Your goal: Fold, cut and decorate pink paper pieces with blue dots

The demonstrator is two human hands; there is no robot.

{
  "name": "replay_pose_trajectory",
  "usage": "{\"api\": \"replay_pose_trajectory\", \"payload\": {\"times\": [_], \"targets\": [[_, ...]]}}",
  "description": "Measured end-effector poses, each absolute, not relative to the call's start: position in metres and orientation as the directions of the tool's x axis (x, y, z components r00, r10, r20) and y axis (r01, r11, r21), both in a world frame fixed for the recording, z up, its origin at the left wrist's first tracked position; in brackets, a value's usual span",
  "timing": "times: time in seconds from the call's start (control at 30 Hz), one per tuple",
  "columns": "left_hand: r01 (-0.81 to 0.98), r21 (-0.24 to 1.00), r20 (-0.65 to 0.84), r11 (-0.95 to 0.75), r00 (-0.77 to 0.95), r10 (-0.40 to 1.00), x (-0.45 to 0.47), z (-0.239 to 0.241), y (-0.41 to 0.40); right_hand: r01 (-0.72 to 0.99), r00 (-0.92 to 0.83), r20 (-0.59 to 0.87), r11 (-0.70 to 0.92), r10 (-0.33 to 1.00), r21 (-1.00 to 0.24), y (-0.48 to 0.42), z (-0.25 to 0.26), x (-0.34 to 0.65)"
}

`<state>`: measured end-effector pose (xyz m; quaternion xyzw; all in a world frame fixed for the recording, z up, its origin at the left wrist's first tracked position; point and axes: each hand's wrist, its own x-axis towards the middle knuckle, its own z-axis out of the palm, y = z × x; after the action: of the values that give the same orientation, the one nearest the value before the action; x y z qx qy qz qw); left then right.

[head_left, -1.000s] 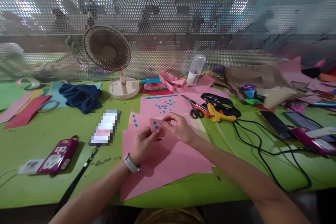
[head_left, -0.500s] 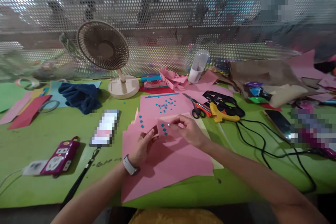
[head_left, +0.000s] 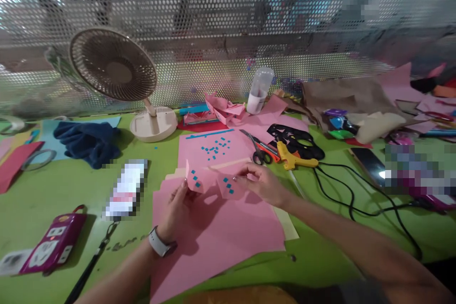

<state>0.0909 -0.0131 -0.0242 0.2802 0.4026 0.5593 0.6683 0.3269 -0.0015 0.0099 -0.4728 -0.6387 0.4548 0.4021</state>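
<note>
My left hand (head_left: 180,204), with a light watch on its wrist, is closed on a small folded pink paper (head_left: 199,185), thumb on its left part. Three small blue paper squares (head_left: 195,178) sit in a slanting row on that part. A second row of three blue squares (head_left: 228,185) shows on the right part, tilted up. My right hand (head_left: 258,181) pinches at that right part, its fingertips next to the upper square. Whether both parts are one piece I cannot tell. Beneath lie larger pink sheets (head_left: 213,247).
Loose blue bits (head_left: 215,148) lie on pink paper behind my hands. Scissors (head_left: 259,152) and a yellow glue gun (head_left: 294,157) with a black cord lie right. A fan (head_left: 151,123), a phone (head_left: 126,187) and a purple device (head_left: 53,242) stand or lie left.
The view has shifted so that most things sit further left. My left hand has moved away from my right, and the left part with its blue squares is now raised at my thumb.
</note>
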Motion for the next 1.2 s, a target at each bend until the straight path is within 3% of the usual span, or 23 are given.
{"api": "replay_pose_trajectory", "payload": {"times": [0.27, 0.47, 0.63, 0.8, 0.93, 1.07, 1.2], "targets": [[-0.463, 0.854, -0.303, 0.236, -0.074, 0.950, 0.092, -0.023, -0.012, 0.286, -0.247, 0.084, 0.155, 0.965, -0.945, 0.003, 0.012, 0.335], [-0.491, 0.816, -0.344, 0.306, 0.013, 0.939, 0.092, -0.024, -0.009, 0.305, -0.217, 0.111, 0.175, 0.970, -0.936, 0.009, 0.021, 0.334], [-0.536, 0.776, -0.374, 0.332, 0.032, 0.927, 0.095, -0.020, -0.009, 0.322, -0.127, 0.276, 0.302, 0.953, -0.897, 0.047, 0.031, 0.325], [-0.564, 0.755, -0.370, 0.335, 0.055, 0.927, 0.099, -0.016, -0.012, 0.355, -0.049, 0.491, 0.475, 0.870, -0.805, 0.145, 0.042, 0.299], [-0.612, 0.737, -0.372, 0.289, -0.010, 0.928, 0.105, -0.015, -0.015, 0.476, 0.080, 0.526, 0.431, 0.847, -0.767, 0.220, 0.042, 0.275], [-0.600, 0.750, -0.360, 0.278, -0.018, 0.933, 0.104, -0.017, -0.015, 0.573, -0.036, 0.567, 0.482, 0.823, -0.663, 0.233, 0.032, 0.272], [-0.518, 0.795, -0.332, 0.316, 0.065, 0.941, 0.098, -0.018, -0.014, 0.601, -0.148, 0.554, 0.520, 0.819, -0.607, 0.191, 0.022, 0.293]]}}
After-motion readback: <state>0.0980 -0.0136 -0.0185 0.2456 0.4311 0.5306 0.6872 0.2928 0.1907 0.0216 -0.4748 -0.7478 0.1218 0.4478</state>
